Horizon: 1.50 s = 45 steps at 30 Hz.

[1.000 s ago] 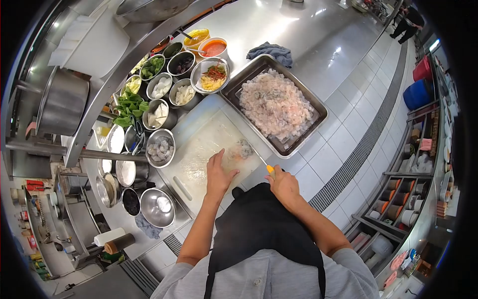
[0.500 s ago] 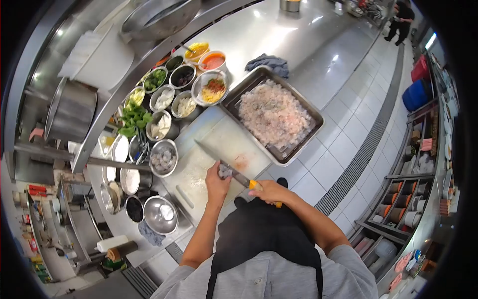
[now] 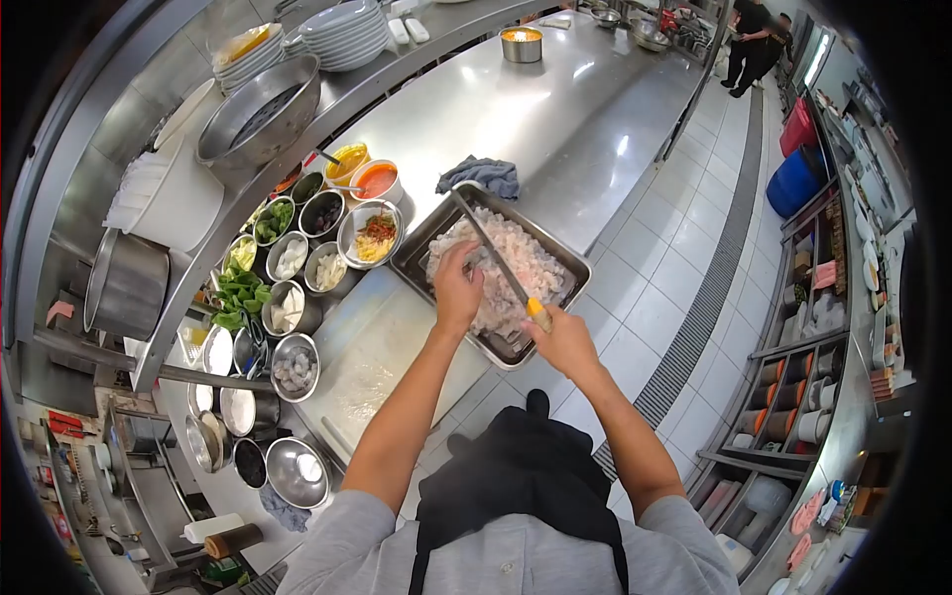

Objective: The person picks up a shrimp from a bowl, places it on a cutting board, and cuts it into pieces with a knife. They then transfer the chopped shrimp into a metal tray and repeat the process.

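My right hand [image 3: 565,342] grips the yellow handle of a kitchen knife [image 3: 496,248], its long blade slanting up and left across a metal tray [image 3: 580,266]. A heap of chopped pale, translucent shrimp [image 3: 521,243] fills much of the tray. My left hand [image 3: 458,290] is over the tray's left part, left of the blade, fingers curled in. A small greyish bit shows by its fingertips, too small to make out. Below the tray lies a wet white cutting board [image 3: 372,372]. Left of the board stands a metal bowl of grey shrimp [image 3: 296,368].
Several small containers of ingredients stand at the left, among them a bowl of yellow and red seasonings [image 3: 375,238] and green leaves [image 3: 238,297]. A grey cloth [image 3: 479,178] lies behind the tray. An overhead shelf [image 3: 337,114] runs along the left. Other people [image 3: 749,45] stand far back.
Both hands and the knife have moved from the cutting board to over the tray. The greyish pieces held against the blade earlier no longer show there. The view has shifted.
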Tool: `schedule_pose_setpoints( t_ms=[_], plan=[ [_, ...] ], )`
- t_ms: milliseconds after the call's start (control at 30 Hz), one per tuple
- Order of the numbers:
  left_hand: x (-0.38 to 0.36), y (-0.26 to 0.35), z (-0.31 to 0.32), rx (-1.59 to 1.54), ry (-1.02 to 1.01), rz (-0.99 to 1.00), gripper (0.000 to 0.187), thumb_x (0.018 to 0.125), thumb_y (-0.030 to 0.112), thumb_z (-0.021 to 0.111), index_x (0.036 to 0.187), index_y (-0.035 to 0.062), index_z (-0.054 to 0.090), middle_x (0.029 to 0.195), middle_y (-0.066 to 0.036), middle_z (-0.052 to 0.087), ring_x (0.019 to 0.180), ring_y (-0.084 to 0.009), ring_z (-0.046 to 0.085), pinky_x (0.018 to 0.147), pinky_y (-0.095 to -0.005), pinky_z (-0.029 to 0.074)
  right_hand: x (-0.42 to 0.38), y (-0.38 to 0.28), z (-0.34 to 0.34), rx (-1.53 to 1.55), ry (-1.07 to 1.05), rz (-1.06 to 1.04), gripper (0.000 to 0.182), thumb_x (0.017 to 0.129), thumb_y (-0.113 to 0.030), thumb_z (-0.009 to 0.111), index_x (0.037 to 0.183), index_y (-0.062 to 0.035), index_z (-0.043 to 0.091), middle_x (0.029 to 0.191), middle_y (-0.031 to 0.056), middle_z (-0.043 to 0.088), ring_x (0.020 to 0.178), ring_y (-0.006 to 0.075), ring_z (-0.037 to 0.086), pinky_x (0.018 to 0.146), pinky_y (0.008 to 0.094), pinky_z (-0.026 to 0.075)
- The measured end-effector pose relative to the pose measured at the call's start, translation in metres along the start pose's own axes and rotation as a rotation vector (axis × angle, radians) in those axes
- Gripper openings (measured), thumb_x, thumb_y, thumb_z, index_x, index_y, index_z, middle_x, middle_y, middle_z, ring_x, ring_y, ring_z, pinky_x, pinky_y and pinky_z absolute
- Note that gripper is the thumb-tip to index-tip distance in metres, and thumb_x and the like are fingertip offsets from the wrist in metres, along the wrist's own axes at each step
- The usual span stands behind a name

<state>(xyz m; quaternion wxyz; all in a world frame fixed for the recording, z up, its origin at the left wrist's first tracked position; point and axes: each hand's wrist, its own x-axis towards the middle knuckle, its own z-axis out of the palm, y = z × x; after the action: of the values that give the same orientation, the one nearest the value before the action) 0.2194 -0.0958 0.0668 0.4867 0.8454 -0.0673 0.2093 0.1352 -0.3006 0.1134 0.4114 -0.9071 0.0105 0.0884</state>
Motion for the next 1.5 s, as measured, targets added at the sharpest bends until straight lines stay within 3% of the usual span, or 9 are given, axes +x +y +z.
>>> schedule_pose_setpoints(
  t_ms=[233,333,533,633,867,1000,1133,1267,1500],
  plan=[
    [0.011,-0.052,0.035,0.227,-0.104,0.032,0.049,0.088,0.009,0.068,0.137,0.0028,0.061,0.138,-0.024,0.062,0.13,-0.043,0.056,0.11,-0.0438,0.045,0.007,0.053,-0.016,0.083,0.125,0.0,0.044,0.091,-0.039,0.075,0.107,0.0016,0.069,0.086,0.0269,0.071,0.084,0.0478,0.069,0.075,0.0519,0.054],
    [0.004,-0.039,0.036,0.455,-0.449,0.138,0.056,0.099,0.029,0.062,0.148,0.0039,0.051,0.157,-0.021,0.046,0.143,-0.0472,0.041,0.118,-0.0549,0.034,-0.005,0.059,-0.022,0.119,0.068,0.09,0.045,0.091,-0.04,0.075,0.11,0.0008,0.069,0.088,0.0272,0.071,0.085,0.0475,0.069,0.076,0.0508,0.054],
    [0.04,-0.056,0.049,0.824,-0.69,0.054,0.067,0.106,0.046,0.047,0.161,0.0109,0.032,0.171,-0.012,0.02,0.153,-0.0473,0.023,0.12,-0.0669,0.025,-0.013,0.064,-0.029,0.175,0.043,0.145,0.047,0.092,-0.039,0.075,0.115,0.0005,0.069,0.09,0.0281,0.071,0.086,0.0469,0.069,0.076,0.0494,0.054],
    [0.073,-0.069,0.038,0.825,-0.631,-0.058,0.068,0.106,0.047,0.047,0.162,0.0125,0.03,0.171,-0.012,0.02,0.153,-0.0498,0.022,0.119,-0.0686,0.026,-0.013,0.071,-0.033,0.169,0.037,0.137,0.047,0.092,-0.039,0.075,0.114,0.0013,0.069,0.089,0.0281,0.071,0.086,0.0468,0.069,0.076,0.0492,0.054],
    [0.075,-0.076,0.023,0.216,-0.433,-0.138,0.052,0.095,0.016,0.064,0.146,0.0056,0.055,0.151,-0.022,0.053,0.142,-0.0378,0.048,0.118,-0.0395,0.038,-0.01,0.077,-0.051,0.17,-0.024,0.18,0.048,0.091,-0.041,0.076,0.111,0.0022,0.069,0.087,0.0277,0.071,0.083,0.0463,0.069,0.074,0.0494,0.054],
    [0.057,-0.066,0.035,0.402,-0.53,0.036,0.051,0.092,0.012,0.065,0.143,0.0179,0.061,0.15,-0.018,0.055,0.142,-0.0387,0.047,0.116,-0.0436,0.04,0.005,0.079,-0.058,0.156,-0.062,0.164,0.048,0.091,-0.04,0.077,0.111,0.002,0.069,0.086,0.0274,0.071,0.082,0.0457,0.07,0.074,0.0489,0.054],
    [0.07,-0.09,0.038,0.344,-0.387,-0.19,0.05,0.093,0.011,0.063,0.142,0.0197,0.061,0.149,-0.018,0.055,0.136,-0.0429,0.05,0.117,-0.0464,0.04,0.019,0.079,-0.065,0.152,-0.049,0.105,0.046,0.09,-0.039,0.077,0.109,0.0021,0.069,0.085,0.0265,0.071,0.079,0.0443,0.07,0.071,0.0469,0.054],
    [0.059,-0.08,0.04,0.468,-0.461,0.091,0.054,0.093,0.01,0.058,0.146,0.0219,0.057,0.145,-0.019,0.058,0.137,-0.0468,0.047,0.122,-0.0486,0.033,0.031,0.081,-0.064,0.143,-0.107,0.123,0.043,0.09,-0.036,0.077,0.108,0.0027,0.069,0.083,0.0257,0.07,0.076,0.0425,0.069,0.069,0.0447,0.053],
    [0.045,-0.041,0.043,0.471,-0.226,0.131,0.046,0.082,0.004,0.063,0.126,0.0154,0.07,0.127,-0.011,0.069,0.127,-0.0351,0.056,0.108,-0.0429,0.044,0.05,0.098,-0.044,0.182,-0.097,-0.025,0.036,0.091,-0.03,0.077,0.1,0.0033,0.068,0.075,0.0227,0.068,0.064,0.0372,0.065,0.065,0.0433,0.052]
  ],
)
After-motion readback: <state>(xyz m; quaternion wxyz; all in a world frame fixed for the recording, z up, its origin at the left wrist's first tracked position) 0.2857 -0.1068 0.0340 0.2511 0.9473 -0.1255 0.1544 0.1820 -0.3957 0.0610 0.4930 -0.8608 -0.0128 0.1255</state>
